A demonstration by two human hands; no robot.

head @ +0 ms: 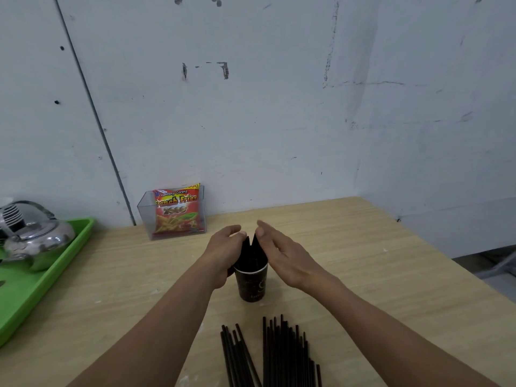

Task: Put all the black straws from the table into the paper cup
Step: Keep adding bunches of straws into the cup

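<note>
Partly complete: left hand [226, 251] and right hand [282, 255], fingers loosely spread, cupping straws in cup [249, 252] inside paper cup [251, 283] at tabletop [363, 261] centre; loose straws [268, 356] remaining at 6 o'clock.

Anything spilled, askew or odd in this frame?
Nothing spilled or damaged. The straws in the paper cup splay into two bunches between both hands; two loose piles of black straws remain on the table.
</note>
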